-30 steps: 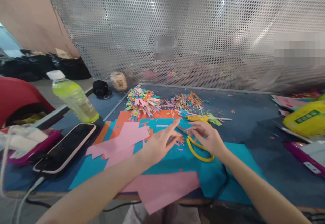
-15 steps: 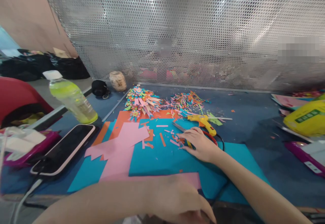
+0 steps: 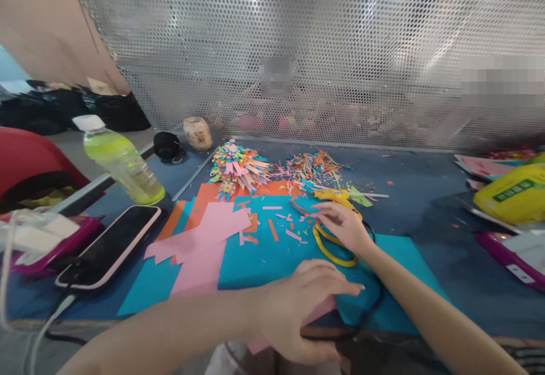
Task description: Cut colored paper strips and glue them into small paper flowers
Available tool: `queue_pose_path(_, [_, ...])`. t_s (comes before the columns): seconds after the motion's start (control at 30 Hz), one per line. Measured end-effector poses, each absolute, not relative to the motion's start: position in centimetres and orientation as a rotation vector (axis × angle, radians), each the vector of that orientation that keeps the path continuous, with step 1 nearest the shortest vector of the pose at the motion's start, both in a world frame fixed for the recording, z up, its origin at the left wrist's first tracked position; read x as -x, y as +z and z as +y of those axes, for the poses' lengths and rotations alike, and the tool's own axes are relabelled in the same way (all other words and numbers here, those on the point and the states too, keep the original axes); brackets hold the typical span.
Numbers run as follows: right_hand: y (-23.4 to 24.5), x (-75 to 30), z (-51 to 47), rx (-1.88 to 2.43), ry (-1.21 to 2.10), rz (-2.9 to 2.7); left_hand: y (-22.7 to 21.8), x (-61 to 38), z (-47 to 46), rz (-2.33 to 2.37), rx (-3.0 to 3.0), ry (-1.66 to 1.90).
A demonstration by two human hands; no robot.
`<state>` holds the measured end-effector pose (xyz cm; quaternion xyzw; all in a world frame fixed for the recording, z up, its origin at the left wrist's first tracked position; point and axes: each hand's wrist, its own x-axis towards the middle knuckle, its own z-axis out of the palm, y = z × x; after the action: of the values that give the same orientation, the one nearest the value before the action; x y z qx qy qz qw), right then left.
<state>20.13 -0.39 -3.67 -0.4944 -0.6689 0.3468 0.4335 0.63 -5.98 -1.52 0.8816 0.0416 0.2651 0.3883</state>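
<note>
My left hand (image 3: 304, 310) is at the table's near edge, thumb and fingers spread apart. Beneath it lies a pink paper sheet (image 3: 200, 270), mostly hidden by my forearm. Over the scissors (image 3: 336, 255), my right hand (image 3: 347, 224) has its fingers stretched to the left, fingertips beside the blades. The yellow scissor handles show below the palm, resting on blue paper (image 3: 259, 264). Just behind, a yellow glue gun (image 3: 334, 195) lies partly covered by the hand; whether I touch it is unclear. Small pink and orange paper strips (image 3: 272, 230) are scattered left of the fingers.
A paper-strip decoration (image 3: 238, 168) stands behind, beside a heap of paper scraps (image 3: 315, 168). At left are a green drink bottle (image 3: 123, 165) and a phone (image 3: 110, 247). A yellow packet (image 3: 515, 196) is at right. A perforated metal panel (image 3: 298, 40) closes off the back.
My left hand has risen from the near edge and its fingers have spread. My right hand has moved slightly up and right, uncovering more of the yellow scissor handles.
</note>
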Motion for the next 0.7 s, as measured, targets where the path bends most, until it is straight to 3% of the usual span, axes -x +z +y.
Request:
queue_pose_path(0.1, [-3.4,-20.2,-0.2,1.206,1.115,-1.422,-1.4,-0.6,-5.5,0.248,-2.214,0.724])
queue_pose_path(0.3, [-2.9,-20.0,-0.4,1.105,1.366,-1.213,-2.4,-0.7,-3.2,0.923,-1.924,1.272])
queue_pose_path(0.7, [-2.7,-19.3,-1.3,1.007,1.497,-1.273,-3.3,-1.3,-0.5,0.931,-1.447,1.115])
